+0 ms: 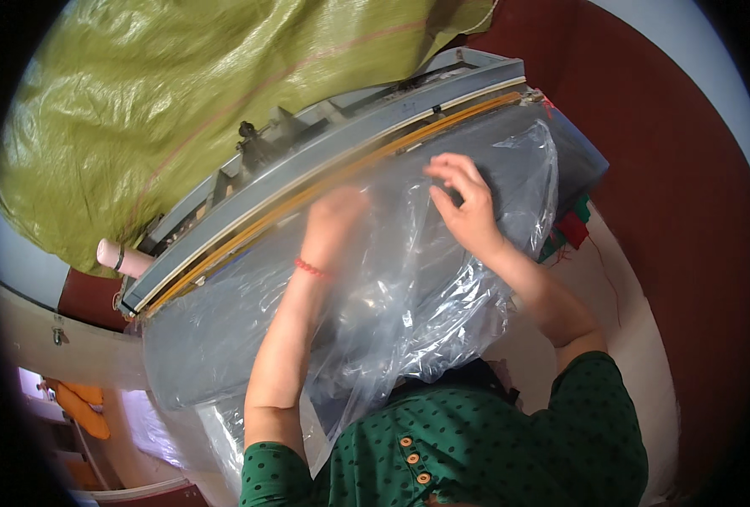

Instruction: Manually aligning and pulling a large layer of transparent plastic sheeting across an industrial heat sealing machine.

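Clear plastic sheeting [409,296] lies in wrinkles over a dark grey surface [223,338] and hangs down toward my lap. Over its left part is my left hand [337,224], a coral beaded bracelet [312,269] at its wrist; motion smears the fingers, so their grip does not show. My right hand [466,203] hovers over or just touches the sheeting farther right, thumb apart from the half-curled fingers, and nothing shows in it. Beyond both hands runs a long grey metal frame [333,156] with orange-yellow strips [375,152] along its near side.
Shiny yellow-green woven sheeting [206,84] covers what stands behind the frame. A dark metal fitting [252,144] sticks up from the frame. A pink cylinder [120,256] juts from its left end. Red and green cloth [571,230] with loose red threads lies at the right.
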